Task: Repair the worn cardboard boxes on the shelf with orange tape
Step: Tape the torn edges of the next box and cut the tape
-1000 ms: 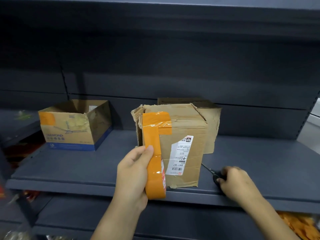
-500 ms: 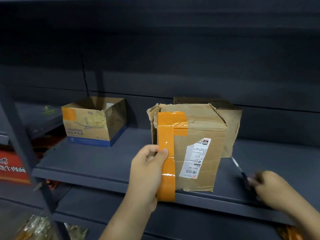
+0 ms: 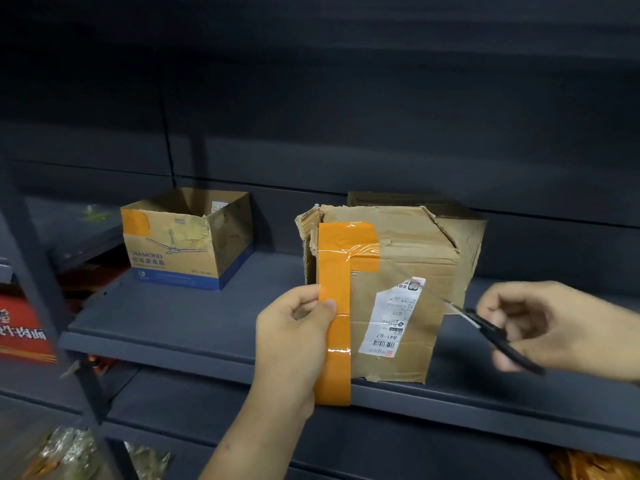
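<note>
Right hand (image 3: pixel 554 327) has lifted blurred, seemingly black scissors (image 3: pixel 498 336); left hand (image 3: pixel 294 344) fingers grip glossy orange tape (image 3: pixel 336 306).

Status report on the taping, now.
Left hand pinching orange tape down worn box front. Right hand gripping scissors, blades toward the box. Nothing in the way.

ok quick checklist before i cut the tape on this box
1. Tape stuck over the top corner of the box: ok.
2. Left hand holds the strip taut: ok.
3. Scissors in the right hand: ok.
4. Blades at the tape: not ok, they are off to the right.
5. Strip pressed down along the lower edge: cannot tell.
6. Box steady on the shelf: ok.
</note>
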Demonstrator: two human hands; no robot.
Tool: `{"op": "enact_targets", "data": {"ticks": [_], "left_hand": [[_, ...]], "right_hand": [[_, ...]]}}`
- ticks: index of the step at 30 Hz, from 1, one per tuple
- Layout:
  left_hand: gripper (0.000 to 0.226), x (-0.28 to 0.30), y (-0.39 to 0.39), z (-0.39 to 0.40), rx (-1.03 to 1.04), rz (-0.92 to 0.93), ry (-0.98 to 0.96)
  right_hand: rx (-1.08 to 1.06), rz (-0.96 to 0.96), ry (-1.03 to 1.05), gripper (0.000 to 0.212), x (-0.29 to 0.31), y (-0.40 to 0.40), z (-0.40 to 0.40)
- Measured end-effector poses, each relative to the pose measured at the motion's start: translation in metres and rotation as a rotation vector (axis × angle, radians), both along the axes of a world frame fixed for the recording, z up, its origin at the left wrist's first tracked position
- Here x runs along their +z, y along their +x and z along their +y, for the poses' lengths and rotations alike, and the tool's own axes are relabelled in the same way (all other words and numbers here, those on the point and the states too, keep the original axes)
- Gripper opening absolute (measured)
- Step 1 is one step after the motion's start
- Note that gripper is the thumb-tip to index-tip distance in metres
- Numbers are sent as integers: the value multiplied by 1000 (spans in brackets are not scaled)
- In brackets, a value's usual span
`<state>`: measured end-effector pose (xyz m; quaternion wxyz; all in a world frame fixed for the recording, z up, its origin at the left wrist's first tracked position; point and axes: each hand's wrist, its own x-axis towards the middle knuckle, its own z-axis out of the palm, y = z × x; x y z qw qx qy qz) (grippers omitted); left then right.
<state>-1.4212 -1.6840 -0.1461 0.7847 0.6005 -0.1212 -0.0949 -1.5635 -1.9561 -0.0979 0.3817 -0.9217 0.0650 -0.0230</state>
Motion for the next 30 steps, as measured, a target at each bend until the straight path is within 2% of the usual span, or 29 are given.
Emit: {"op": "enact_targets", "data": {"ticks": [3, 6, 11, 22, 30], "left_hand": [[12, 1, -2, -2, -14, 15, -21], [10, 1, -3, -3, -17, 36, -44], [19, 0, -1, -2, -26, 64, -58], [13, 3, -1, 5, -106, 73, -89], [14, 0, 1, 7, -128, 92, -80]], "right_hand": [[54, 82, -152, 64, 29, 15, 23], [89, 150, -161, 59, 54, 22, 39], [100, 237, -185, 40, 78, 32, 55], [68, 303, -220, 41, 86, 34, 61], [38, 280, -237, 29, 88, 46, 83]]}}
